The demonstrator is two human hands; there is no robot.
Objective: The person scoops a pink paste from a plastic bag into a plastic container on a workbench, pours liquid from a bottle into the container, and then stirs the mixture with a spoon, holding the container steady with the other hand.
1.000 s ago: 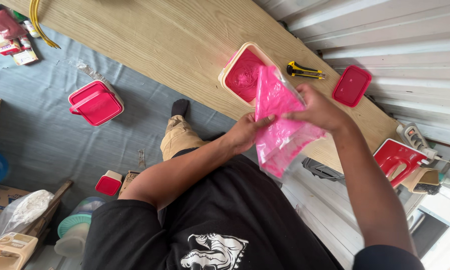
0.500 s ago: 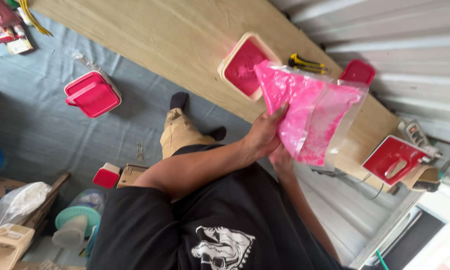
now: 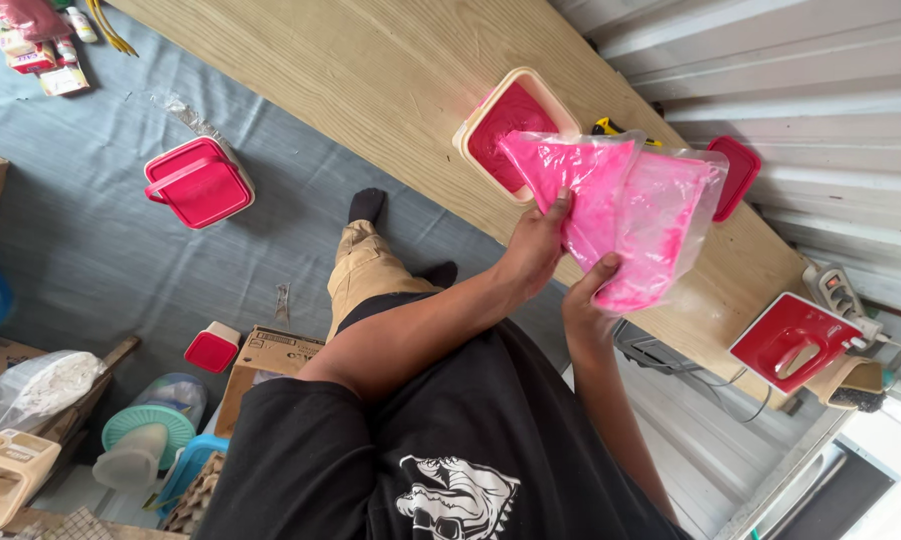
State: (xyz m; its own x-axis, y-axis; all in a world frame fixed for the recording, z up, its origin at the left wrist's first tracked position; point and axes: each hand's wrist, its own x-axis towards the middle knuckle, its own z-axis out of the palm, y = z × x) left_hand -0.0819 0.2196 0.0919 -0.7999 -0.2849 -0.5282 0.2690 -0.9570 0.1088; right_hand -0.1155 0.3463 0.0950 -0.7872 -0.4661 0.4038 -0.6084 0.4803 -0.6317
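Note:
Both my hands hold up a clear plastic bag of bright pink powder (image 3: 635, 215) over the wooden table (image 3: 350, 70). My left hand (image 3: 535, 245) grips the bag's left side, thumb on top. Below it, my right hand (image 3: 588, 298) pinches the lower corner. The bag is spread wide and tilted. Just behind it on the table stands a cream square container (image 3: 467, 128) with pink contents, its top uncovered.
A pink lid (image 3: 738, 175) and a yellow cutter (image 3: 606, 127) lie by the metal wall. A red lid with a handle (image 3: 795, 340) sits at the table's end. On the floor are a pink lidded box (image 3: 198, 182), a small red box (image 3: 211, 350), a cardboard box (image 3: 270, 350) and a bag of white powder (image 3: 30, 390).
The bag went from bunched between my hands to spread wide and shifted right. My right hand dropped from the bag's top to its lower corner.

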